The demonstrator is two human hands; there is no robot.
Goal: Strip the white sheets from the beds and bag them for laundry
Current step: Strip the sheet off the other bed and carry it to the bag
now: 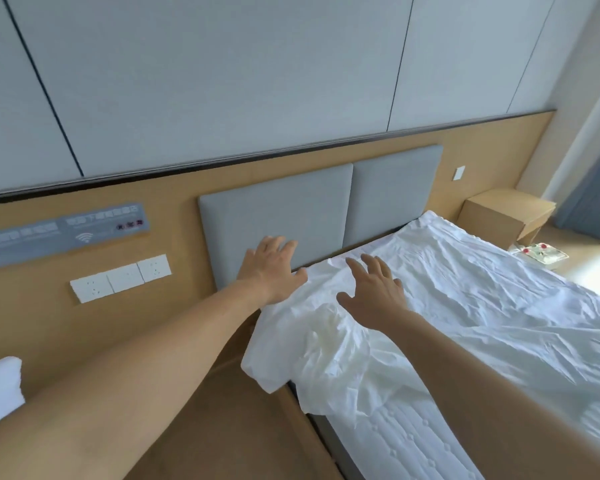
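Observation:
A crumpled white sheet (482,306) covers the bed, and its near corner has come off and hangs loose over the bed's edge, baring the quilted mattress (406,441) below. My left hand (271,268) reaches out with spread fingers at the head corner of the bed, in front of the grey padded headboard (291,209). My right hand (374,292) hovers with spread fingers over the sheet just beside it. Neither hand holds anything.
A wooden wall panel carries white sockets (122,278) and a grey sign (63,233) at the left. A wooden nightstand (503,213) stands beyond the bed at the right. A second bed's white corner (0,386) shows at the far left.

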